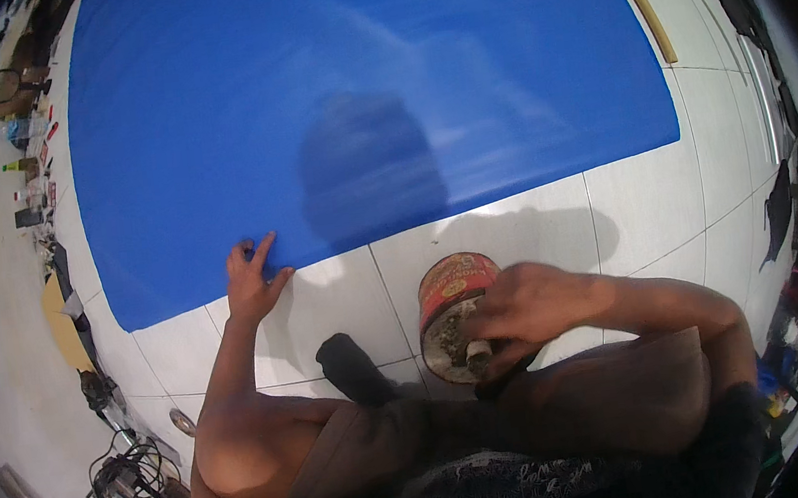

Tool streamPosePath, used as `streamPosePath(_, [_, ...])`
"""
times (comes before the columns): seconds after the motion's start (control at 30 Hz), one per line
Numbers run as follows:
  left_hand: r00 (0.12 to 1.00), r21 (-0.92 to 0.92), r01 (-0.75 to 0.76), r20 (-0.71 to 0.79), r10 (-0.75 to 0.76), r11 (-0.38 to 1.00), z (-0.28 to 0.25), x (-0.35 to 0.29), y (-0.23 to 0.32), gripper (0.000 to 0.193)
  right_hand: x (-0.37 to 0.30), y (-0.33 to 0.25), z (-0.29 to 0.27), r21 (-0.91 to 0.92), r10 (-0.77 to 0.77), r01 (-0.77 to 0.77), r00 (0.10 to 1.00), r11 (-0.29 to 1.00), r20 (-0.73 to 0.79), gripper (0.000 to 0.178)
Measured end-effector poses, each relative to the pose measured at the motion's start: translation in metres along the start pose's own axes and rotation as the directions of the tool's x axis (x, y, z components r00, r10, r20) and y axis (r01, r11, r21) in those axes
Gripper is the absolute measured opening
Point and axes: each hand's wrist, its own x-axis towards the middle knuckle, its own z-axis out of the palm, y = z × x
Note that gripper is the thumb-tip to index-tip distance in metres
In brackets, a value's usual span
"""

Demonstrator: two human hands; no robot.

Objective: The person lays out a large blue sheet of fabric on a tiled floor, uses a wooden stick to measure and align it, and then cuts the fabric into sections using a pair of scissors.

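A large blue sheet (pixel 209 104) lies flat on the tiled floor in front of me. My left hand (pixel 255 282) rests at its near edge, fingers spread, the fingertips touching the blue surface and nothing held. Nearer to me on the right stands a round red tin (pixel 455 277) with a pale, crusted top. Over the tin, my right hand (pixel 527 308) is closed around a stubby, crusted handle (pixel 478 350). The handle's lower end is hidden, and I cannot tell whether it reaches into the tin.
White floor tiles (pixel 646 189) border the sheet. A long yellowish strip (pixel 641 5) lies along its far right edge. Bottles and small items (pixel 25 164) line the left side. Tangled black cables (pixel 131 476) sit at lower left. Between my knees is a dark-covered foot (pixel 353 366).
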Motion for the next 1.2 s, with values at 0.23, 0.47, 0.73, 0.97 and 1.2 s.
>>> streamPosePath(0.23, [1.0, 0.047, 0.012, 0.009, -0.012, 0.999, -0.001, 0.005, 0.006, 0.073, -0.004, -0.015, 0.032, -0.152, -0.138, 0.153, 0.985, 0.976, 0.105, 0.033])
streamPosePath(0.47, [0.986, -0.004, 0.099, 0.137, -0.098, 0.995, -0.013, 0.009, 0.002, 0.082, 0.015, -0.008, -0.004, -0.112, 0.2, -0.225, 0.959, 0.968, -0.199, 0.03])
streamPosePath(0.73, [0.989, 0.039, 0.062, 0.131, -0.066, 0.997, -0.003, 0.014, -0.005, 0.085, 0.056, 0.048, -0.035, -0.261, 0.087, -0.254, 0.851, 0.931, -0.517, 0.032])
streamPosePath(0.97, [0.994, -0.005, 0.005, 0.111, -0.005, 1.0, -0.011, 0.028, -0.013, 0.093, 0.105, 0.082, -0.059, -0.185, 0.314, -0.428, 0.841, 0.885, -0.441, 0.039])
streamPosePath(1.2, [0.975, 0.008, 0.215, 0.06, -0.215, 0.977, -0.08, 0.046, 0.029, 0.078, 0.117, 0.017, -0.115, -0.176, 0.668, -0.667, 0.741, 0.724, -0.065, 0.057])
